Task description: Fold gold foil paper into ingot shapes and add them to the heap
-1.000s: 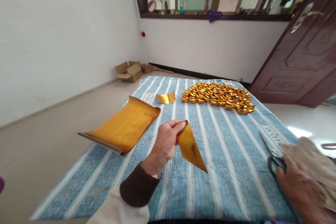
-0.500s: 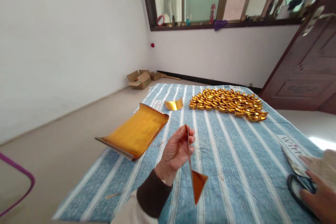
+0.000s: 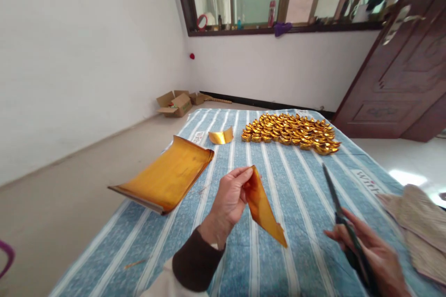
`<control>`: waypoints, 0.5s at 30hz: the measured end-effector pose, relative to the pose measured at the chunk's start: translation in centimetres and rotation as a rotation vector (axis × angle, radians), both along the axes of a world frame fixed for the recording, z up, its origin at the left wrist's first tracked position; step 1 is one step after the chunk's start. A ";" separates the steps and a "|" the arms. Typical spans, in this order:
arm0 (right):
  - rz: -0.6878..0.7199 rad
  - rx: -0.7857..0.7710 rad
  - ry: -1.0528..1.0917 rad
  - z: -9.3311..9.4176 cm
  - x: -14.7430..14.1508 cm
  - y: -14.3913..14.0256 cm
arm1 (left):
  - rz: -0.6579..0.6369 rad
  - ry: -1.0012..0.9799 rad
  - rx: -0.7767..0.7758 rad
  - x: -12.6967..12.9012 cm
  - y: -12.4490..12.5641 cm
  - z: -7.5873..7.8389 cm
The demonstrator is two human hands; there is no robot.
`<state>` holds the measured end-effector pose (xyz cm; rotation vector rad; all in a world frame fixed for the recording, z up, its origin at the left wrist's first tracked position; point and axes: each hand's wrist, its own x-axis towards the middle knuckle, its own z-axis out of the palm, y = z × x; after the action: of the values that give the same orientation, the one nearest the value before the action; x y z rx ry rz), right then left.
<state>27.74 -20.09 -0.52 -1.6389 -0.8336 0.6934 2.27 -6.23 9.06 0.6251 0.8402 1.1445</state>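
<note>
Between the thumb and fingers of my left hand (image 3: 228, 197) hangs a folded piece of gold paper (image 3: 263, 209), its pointed lower end slanting down to the right. My right hand (image 3: 374, 250) is closed around black-handled scissors (image 3: 336, 197), lifted over the cloth with the blades pointing up and away. The blades look closed. A gap separates the scissors from the gold paper. Left of my left hand lies a curling stack of gold paper sheets (image 3: 167, 171). Farther back is a single curved gold piece (image 3: 221, 136), beside a cluster of folded gold paper ingots (image 3: 289, 132).
A blue and white striped cloth (image 3: 296, 185) covers the table. Beige fabric (image 3: 418, 227) lies at the right edge. An open cardboard box (image 3: 174, 104) sits on the floor by the wall. The wooden door (image 3: 379, 74) is at right. Small gold scraps (image 3: 135, 264) lie near the front.
My right hand has lifted the scissors off the cloth and brought them inward. In my left hand the gold paper has turned, so its broad side shows. The view has shifted slightly right.
</note>
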 end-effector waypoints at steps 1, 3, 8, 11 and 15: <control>0.066 0.000 0.121 0.6 -2.1 0.1 | 0.012 0.054 0.036 0.2 -0.1 0.2; 0.246 0.087 0.265 1.5 -5.5 0.1 | 0.019 0.140 0.113 0.4 -0.3 0.8; 0.409 0.130 0.307 2.0 -9.4 -0.4 | -0.055 0.218 0.155 0.2 -0.8 2.5; 0.447 0.053 0.330 1.3 -10.2 -0.4 | -0.088 0.197 0.134 0.2 -0.9 3.1; 0.464 0.076 0.373 0.0 -10.7 0.0 | -0.150 0.097 0.056 0.5 -1.0 3.4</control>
<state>17.02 -20.13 -0.56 -1.1992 -0.9558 1.2325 2.76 -7.18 12.50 0.7823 0.8318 1.0100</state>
